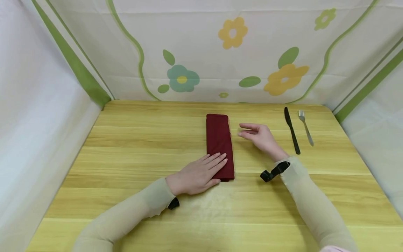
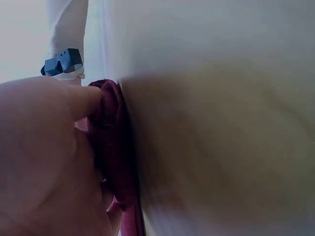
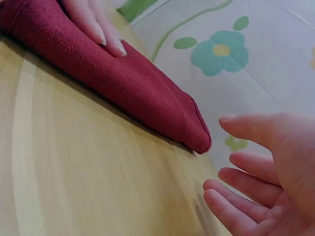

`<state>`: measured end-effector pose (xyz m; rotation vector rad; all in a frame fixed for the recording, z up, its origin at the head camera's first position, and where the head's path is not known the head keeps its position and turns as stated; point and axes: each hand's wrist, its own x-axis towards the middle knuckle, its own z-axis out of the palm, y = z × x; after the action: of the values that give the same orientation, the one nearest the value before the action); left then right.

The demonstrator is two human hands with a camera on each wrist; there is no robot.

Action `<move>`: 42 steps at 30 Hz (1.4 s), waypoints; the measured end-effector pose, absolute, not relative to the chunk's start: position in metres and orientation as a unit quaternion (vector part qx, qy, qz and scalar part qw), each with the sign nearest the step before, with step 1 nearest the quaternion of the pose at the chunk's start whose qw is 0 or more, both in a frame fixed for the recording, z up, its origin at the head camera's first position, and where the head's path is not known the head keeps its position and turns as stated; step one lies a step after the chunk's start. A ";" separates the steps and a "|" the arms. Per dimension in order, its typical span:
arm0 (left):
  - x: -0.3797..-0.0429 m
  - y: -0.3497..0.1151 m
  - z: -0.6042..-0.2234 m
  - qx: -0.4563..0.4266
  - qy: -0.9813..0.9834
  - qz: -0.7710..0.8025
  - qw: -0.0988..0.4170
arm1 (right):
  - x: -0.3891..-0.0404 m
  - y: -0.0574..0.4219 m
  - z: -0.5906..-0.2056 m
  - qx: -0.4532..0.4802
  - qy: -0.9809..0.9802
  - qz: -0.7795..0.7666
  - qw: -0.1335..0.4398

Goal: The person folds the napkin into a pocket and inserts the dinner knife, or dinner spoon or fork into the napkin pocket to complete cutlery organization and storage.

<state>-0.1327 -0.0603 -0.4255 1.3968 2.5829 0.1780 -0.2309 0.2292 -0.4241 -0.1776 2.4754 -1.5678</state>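
Observation:
A dark red cloth (image 1: 218,134), folded into a long narrow strip, lies on the wooden table, its length running away from the person. My left hand (image 1: 201,173) rests flat on its near part with straight fingers, the thumb at its near end. In the left wrist view the layered end of the cloth (image 2: 113,142) shows beside the thumb. My right hand (image 1: 259,136) hovers just right of the cloth's far half, thumb and fingers apart with nothing between them. From the right wrist, that hand (image 3: 261,172) appears close to the cloth's far end (image 3: 192,128).
A black knife (image 1: 292,131) and a silver fork (image 1: 306,127) lie side by side at the far right of the table (image 1: 141,140). A white curtain (image 1: 201,42) with printed flowers stands behind, and white cloth walls flank both sides.

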 end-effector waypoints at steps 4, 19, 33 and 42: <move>-0.132 -0.060 -0.426 0.478 0.872 0.043 0.094 | -0.227 0.242 -0.417 -0.052 0.846 -0.522 0.094; -0.132 -0.057 -0.423 0.467 0.875 0.032 0.120 | -0.224 0.321 -0.375 0.023 0.855 -0.518 -0.016; -0.130 -0.057 -0.424 0.459 0.879 0.036 0.125 | -0.232 0.378 -0.382 0.089 0.868 -0.488 -0.017; -0.130 -0.057 -0.426 0.461 0.878 0.042 0.121 | -0.237 0.396 -0.396 0.089 0.875 -0.476 0.024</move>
<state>-0.1299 -0.0566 -0.4256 1.3468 2.5645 0.1236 -0.2365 0.3957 -0.3964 0.2744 2.7067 -1.4731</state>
